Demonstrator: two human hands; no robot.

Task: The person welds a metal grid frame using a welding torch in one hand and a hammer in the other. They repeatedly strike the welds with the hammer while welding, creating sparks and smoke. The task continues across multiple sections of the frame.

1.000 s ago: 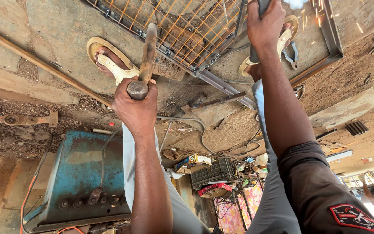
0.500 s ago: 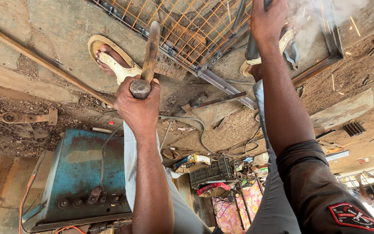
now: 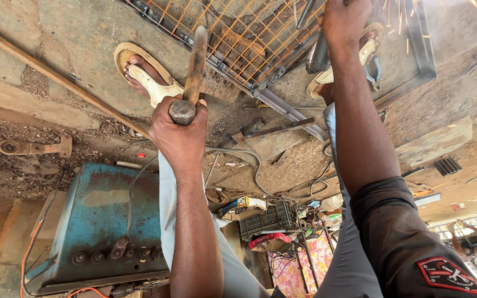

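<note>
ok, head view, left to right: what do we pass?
Rusty bracket → blue machine → left hand gripping a wooden handle → metal grille → right hand on a welding holder → sparks.

An open-air welding workshop: blue welding machine [image 3: 106, 221], steel mesh frame [image 3: 238, 38], flying sparks.

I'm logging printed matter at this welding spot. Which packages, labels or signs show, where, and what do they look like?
Small box: on the ground past the blue machine, flat carton, yellow, blue and white.
Sleeve patch: on the right arm's dark sleeve, bottom right, black with red edge and white marks.
No screens show.
</note>
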